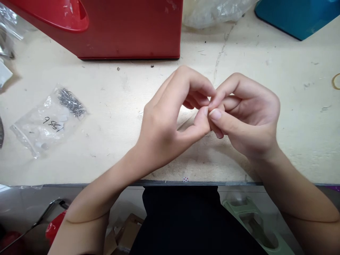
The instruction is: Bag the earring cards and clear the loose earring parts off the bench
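The left hand (164, 120) and right hand (255, 109) meet at closely bunched fingertips above the bench (114, 145), though whether either grip pinches anything I cannot tell, a plastic bag (39, 131) of thin metal pieces (71, 102) lying leftward.

Looks like a small workshop to me, some kind of little-parts bench setup: scuffed, marked-up desk (114, 124), a clear plastic bag (32, 129) of tiny metal pieces (71, 102) with handwriting (53, 123) on it, cardboard box (130, 230) tucked underneath.
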{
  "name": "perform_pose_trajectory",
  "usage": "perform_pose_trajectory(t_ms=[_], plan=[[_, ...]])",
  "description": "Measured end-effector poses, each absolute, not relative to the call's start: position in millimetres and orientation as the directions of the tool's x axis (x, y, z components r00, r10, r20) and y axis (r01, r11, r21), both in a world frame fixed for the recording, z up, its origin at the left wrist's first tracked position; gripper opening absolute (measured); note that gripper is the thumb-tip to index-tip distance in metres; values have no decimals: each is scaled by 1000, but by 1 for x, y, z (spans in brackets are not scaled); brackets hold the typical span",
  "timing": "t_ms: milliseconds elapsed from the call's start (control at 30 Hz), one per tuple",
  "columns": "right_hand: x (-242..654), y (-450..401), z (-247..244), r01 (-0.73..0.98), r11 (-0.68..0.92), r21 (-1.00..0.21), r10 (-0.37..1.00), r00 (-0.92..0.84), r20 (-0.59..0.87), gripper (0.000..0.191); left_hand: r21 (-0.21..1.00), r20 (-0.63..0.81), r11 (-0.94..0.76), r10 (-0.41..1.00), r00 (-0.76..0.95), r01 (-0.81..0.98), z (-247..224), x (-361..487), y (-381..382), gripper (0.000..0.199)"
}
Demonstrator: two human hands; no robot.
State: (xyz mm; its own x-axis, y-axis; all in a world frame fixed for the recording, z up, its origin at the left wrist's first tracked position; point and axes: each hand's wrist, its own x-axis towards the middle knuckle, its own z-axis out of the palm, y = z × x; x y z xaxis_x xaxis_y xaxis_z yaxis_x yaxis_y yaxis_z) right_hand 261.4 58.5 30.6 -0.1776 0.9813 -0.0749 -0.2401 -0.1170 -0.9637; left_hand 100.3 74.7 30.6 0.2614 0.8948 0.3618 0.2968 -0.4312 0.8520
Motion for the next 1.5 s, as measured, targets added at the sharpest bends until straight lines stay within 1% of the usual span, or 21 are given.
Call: perform_pose_trajectory(t_ms=[167,233,433,533,733,833,933,1100,1267,1400,1500], plan=[[261,55,25,-144,-58,-988,996,-82,-47,13,695,513,-570,820,254,438,28,103,73,16],[261,53,23,-137,-60,-989,997,-56,-52,14,661,526,-581,810,258,475,26,103,71,19],[256,51,23,-207,-62,-976,996,-70,-48,9,697,546,-584,808,220,416,22,104,69,23],[255,52,24,-212,-97,-973,993,-85,-80,11,698,526,-572,818,232,431,24,104,70,24],[254,54,23,-257,-140,-956,987,-118,-112,18,740,492,-535,844,214,407,27,105,70,24],[255,54,23,-264,-152,-953,985,-126,-122,20,767,451,-502,865,220,399,29,106,68,24],[254,54,24,-258,-140,-956,987,-116,-113,19,821,389,-436,900,197,369,29,106,66,24],[255,52,24,-246,-110,-963,991,-97,-88,16,873,365,-396,918,157,286,26,107,66,22],[255,51,23,-217,-103,-971,992,-90,-85,12,888,256,-305,950,180,344,26,106,65,19],[255,52,25,-245,-68,-967,994,-103,-44,11,891,295,-327,944,146,315,26,107,63,23],[256,54,29,-245,-93,-965,991,-117,-66,15,878,339,-357,934,115,319,26,109,62,23]])
